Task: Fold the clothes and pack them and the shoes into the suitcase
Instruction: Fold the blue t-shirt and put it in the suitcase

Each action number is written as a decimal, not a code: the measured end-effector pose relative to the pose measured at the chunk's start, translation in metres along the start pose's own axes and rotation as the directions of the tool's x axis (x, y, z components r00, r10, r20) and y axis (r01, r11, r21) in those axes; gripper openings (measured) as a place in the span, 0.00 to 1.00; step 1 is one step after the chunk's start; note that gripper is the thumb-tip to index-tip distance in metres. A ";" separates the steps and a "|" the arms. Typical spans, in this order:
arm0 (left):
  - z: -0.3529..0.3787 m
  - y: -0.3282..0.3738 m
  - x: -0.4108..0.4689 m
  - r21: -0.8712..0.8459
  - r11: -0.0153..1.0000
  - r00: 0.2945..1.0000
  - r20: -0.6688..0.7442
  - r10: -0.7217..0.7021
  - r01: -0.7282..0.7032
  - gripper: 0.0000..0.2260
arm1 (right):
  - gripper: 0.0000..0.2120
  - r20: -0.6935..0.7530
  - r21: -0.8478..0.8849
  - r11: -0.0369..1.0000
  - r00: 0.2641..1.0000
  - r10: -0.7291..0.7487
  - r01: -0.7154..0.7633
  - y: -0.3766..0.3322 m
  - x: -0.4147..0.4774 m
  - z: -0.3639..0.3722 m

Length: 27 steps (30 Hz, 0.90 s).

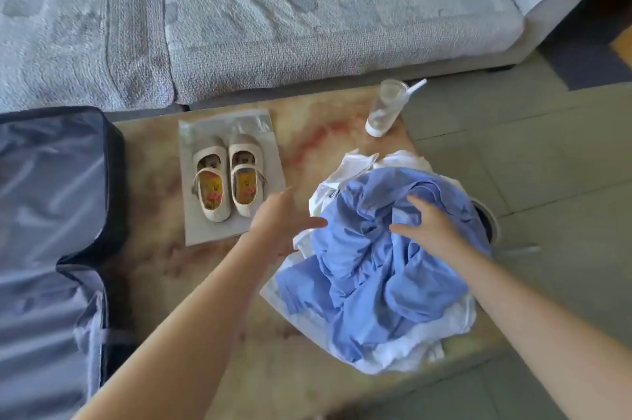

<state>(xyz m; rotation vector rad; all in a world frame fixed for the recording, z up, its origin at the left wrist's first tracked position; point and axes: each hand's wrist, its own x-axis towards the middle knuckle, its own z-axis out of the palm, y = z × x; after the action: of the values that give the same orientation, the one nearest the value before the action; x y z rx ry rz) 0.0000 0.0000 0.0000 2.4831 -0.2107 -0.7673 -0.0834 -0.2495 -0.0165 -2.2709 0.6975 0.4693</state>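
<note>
Crumpled blue shirt [376,269] heaped on white clothes [403,351], unfolded

left forearm [191,310] and right forearm [537,303]: bare, both stretched forward, converging. left hand [284,221]: palm down, fingers straight and spread, thumb out toward the other hand. right hand [432,228]: fingers spread, slightly bent, nothing pinched.

1 view, worn on the person's head: a wide-angle lens looking forward and steeply down. Both forearms enter from the bottom edge, and the left hand [284,219] and right hand [432,231] sit near mid-frame, close to the lens. Beyond the hands, the sofa [307,26] spans the top; left of them, the frame edge cuts the suitcase [44,180].
</note>
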 end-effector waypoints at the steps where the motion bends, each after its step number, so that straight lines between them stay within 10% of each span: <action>1: 0.009 0.007 0.005 -0.005 1.000 1.000 0.018 0.009 -0.009 0.41 | 0.34 -0.039 -0.012 0.999 0.999 -0.033 0.032 0.006 0.002 -0.003; 16: 0.095 0.063 0.054 0.019 0.985 0.983 -0.068 0.172 -0.171 0.19 | 0.10 -0.508 -0.105 0.994 0.859 -0.065 0.013 0.073 0.027 -0.021; 27: 0.091 0.061 0.056 -0.381 0.909 0.958 -0.281 0.060 -0.168 0.06 | 0.08 -0.579 -0.047 0.995 0.814 0.044 -0.088 0.078 0.038 -0.018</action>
<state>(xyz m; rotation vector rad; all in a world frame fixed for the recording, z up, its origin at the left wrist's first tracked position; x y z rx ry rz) -0.0041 -0.1079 -0.0587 2.1266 -0.0891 -0.3757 -0.0978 -0.3227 -0.0642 -2.4763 1.0735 -0.1982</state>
